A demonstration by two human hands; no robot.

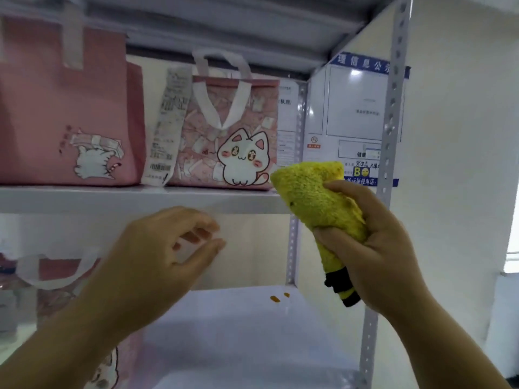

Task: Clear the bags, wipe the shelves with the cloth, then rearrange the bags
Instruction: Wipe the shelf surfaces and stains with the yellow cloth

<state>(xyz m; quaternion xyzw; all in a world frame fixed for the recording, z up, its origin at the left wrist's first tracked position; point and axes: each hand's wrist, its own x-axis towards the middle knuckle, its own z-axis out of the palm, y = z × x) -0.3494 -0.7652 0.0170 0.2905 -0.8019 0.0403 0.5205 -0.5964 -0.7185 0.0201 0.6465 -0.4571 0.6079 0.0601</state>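
Right hand [373,248]: grip curled round a rolled yellow terry cloth with black trim [309,189], held just in front of the white metal upper shelf [112,199]. Left hand [157,256]: grip loosely spread, holding nothing, below the shelf edge. On that shelf stand a plain pink fabric bag [56,122] and a pink cat-print bag [238,141] with a long paper receipt [165,130]. Orange specks [274,298] on the lower shelf [238,332].

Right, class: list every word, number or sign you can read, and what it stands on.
"理信息公": blue header of the wall notice, cut off at the right.
"B": yellow letter low on the notice.
"投诉举报电话:": blue strip at its foot.
No-smoking sign: on the notice, caption unreadable.
Receipt beside the cat bag: too blurred.
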